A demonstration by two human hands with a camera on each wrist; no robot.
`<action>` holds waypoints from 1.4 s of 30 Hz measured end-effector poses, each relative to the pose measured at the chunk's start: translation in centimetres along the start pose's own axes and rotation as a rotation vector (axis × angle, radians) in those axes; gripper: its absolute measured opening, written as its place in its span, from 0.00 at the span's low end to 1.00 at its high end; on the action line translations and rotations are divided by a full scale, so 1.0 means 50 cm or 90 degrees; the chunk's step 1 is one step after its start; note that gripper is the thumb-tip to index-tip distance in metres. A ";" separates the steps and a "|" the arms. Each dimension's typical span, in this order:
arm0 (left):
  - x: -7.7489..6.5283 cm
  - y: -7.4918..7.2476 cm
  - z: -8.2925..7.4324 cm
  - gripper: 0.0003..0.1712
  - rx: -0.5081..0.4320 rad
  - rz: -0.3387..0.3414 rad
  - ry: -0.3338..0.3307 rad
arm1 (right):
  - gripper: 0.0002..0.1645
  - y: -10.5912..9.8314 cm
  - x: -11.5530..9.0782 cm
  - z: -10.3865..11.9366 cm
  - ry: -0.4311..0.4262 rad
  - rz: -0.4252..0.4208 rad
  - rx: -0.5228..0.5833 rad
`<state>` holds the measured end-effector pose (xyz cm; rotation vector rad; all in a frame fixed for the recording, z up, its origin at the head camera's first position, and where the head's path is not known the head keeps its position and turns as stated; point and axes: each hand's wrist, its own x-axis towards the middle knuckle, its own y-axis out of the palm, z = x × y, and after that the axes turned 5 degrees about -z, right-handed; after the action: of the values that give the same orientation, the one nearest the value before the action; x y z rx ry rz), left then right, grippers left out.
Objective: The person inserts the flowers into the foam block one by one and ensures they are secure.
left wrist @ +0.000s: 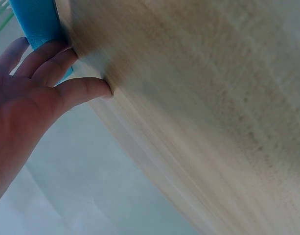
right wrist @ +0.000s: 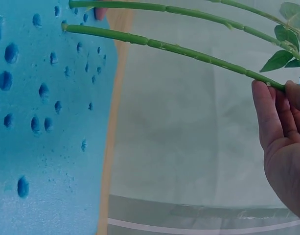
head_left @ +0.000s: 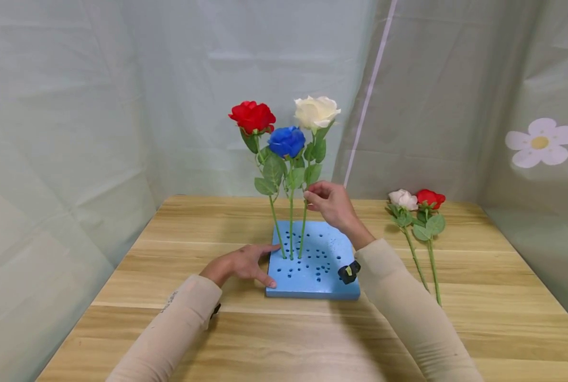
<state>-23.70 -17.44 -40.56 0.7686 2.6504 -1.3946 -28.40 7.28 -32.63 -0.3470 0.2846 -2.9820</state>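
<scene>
A blue board (head_left: pixel 308 288) dotted with holes lies flat on the wooden table. Three artificial roses stand in its holes: a red rose (head_left: pixel 252 117), a blue rose (head_left: pixel 286 142) and a white rose (head_left: pixel 316 112). My right hand (head_left: pixel 333 205) pinches the white rose's stem below its leaves. In the right wrist view, thumb and fingertips meet on that green stem (right wrist: pixel 194 54), whose lower end sits in a hole. With fingers spread, my left hand (head_left: pixel 247 262) rests against the board's left edge. The left wrist view shows its fingers at the board's side (left wrist: pixel 37 22).
On the table (head_left: pixel 484 297) to the right lie two more roses, a pale pink rose (head_left: pixel 403 199) and a red one (head_left: pixel 430 199), stems toward me. Grey-green cloth (head_left: pixel 246 48) hangs behind and at both sides. Each wrist carries a small black device (head_left: pixel 349 272).
</scene>
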 end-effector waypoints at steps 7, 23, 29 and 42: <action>0.000 -0.002 -0.002 0.59 0.004 0.003 0.008 | 0.11 -0.001 -0.005 -0.008 -0.014 0.026 -0.038; 0.000 -0.006 -0.008 0.59 0.008 0.002 0.005 | 0.09 0.006 -0.016 -0.013 -0.021 0.051 -0.048; -0.001 -0.009 -0.008 0.59 0.011 0.002 0.008 | 0.09 0.010 -0.017 -0.016 -0.024 0.053 -0.050; -0.006 -0.003 -0.004 0.59 -0.003 0.002 0.021 | 0.11 0.019 -0.026 -0.027 -0.077 0.063 -0.060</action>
<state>-23.49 -17.47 -40.26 0.8009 2.6747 -1.3867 -27.37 6.78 -34.40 -0.5066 0.4177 -2.8433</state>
